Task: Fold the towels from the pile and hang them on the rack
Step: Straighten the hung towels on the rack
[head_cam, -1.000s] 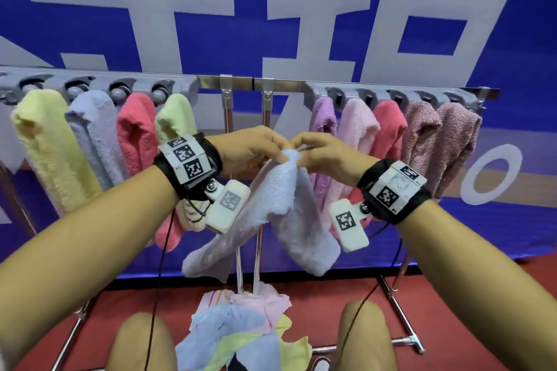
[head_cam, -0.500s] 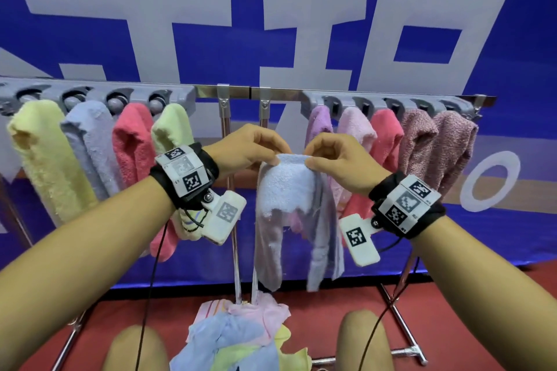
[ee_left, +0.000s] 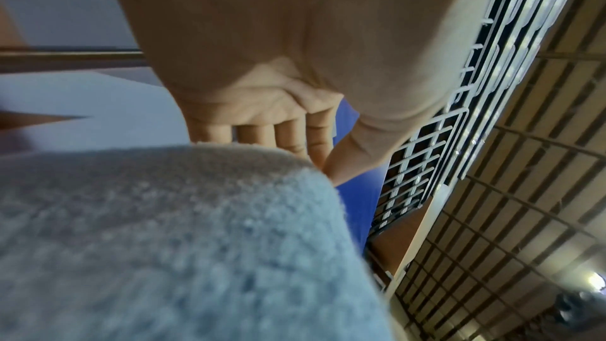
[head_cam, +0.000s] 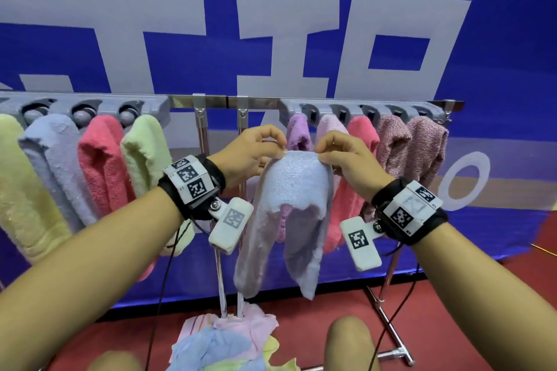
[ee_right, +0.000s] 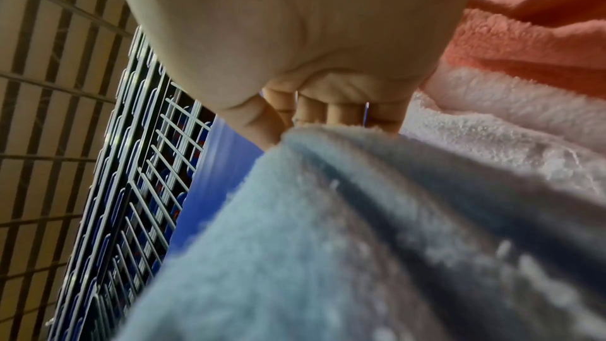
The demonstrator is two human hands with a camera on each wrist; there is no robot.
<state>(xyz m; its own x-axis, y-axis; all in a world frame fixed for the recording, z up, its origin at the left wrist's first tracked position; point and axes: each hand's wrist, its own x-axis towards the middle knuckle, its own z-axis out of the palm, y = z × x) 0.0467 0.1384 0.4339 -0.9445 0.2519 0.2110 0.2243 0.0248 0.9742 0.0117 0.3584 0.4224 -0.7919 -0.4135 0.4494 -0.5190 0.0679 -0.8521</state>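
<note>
A pale blue towel [head_cam: 294,187] hangs folded between my two hands, just below the rack's rail [head_cam: 211,101]. My left hand [head_cam: 278,150] pinches its top left corner and my right hand [head_cam: 321,153] pinches its top right corner. Two uneven ends dangle down in front of the rack's twin posts. In the left wrist view the towel [ee_left: 164,243] fills the lower half under my curled fingers [ee_left: 285,134]. The right wrist view shows the towel [ee_right: 295,243] under my fingers [ee_right: 341,113]. The pile of towels [head_cam: 229,340] lies on the floor below.
Several folded towels hang at the left of the rack [head_cam: 99,166] and several more at the right [head_cam: 394,144]. The rail's middle part between them is bare. A blue banner [head_cam: 497,39] stands behind, my knee [head_cam: 352,343] shows low down, and the floor [head_cam: 452,295] is red.
The towel went from spread and bunched between my hands to folded over and hanging straight. Both hands rose with it toward the rail and moved slightly apart.
</note>
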